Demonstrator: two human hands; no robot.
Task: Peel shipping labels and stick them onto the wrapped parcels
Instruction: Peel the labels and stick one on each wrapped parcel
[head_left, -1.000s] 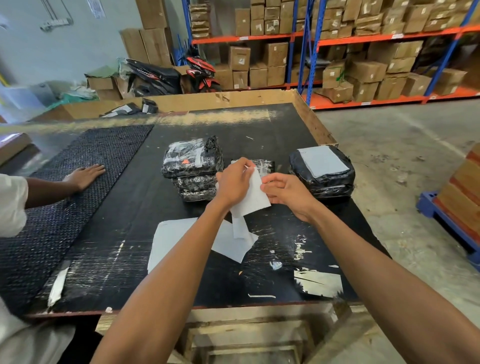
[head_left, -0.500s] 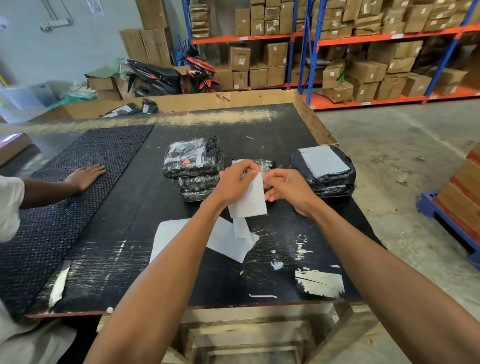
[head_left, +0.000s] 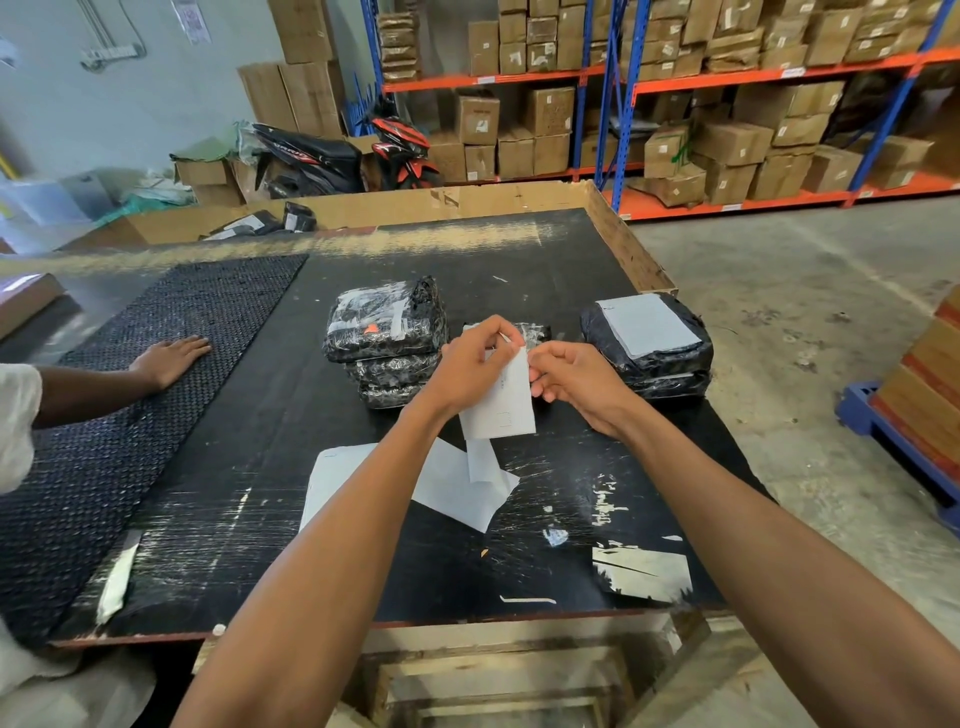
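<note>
Over the middle of the black table, my left hand (head_left: 475, 361) pinches the top of a white shipping label (head_left: 503, 402), which hangs upright. My right hand (head_left: 576, 376) pinches the label's upper right edge with thumb and fingers. A stack of black wrapped parcels (head_left: 387, 332) sits just left of my hands. Behind my hands lies a thin wrapped parcel (head_left: 535, 330), mostly hidden. On the right sits a black parcel (head_left: 649, 343) with a white label stuck on its top.
White backing sheets (head_left: 457, 491) lie on the table (head_left: 260, 467) below my hands. Another person's hand (head_left: 169, 358) rests flat on the woven mat (head_left: 130, 415) at left. Torn tape scraps (head_left: 641, 574) mark the front right. Shelves of boxes (head_left: 727, 150) stand beyond.
The label has swung from tilted to nearly upright, and both hands have risen slightly and drawn together at its top edge. The other person's hand stayed still.
</note>
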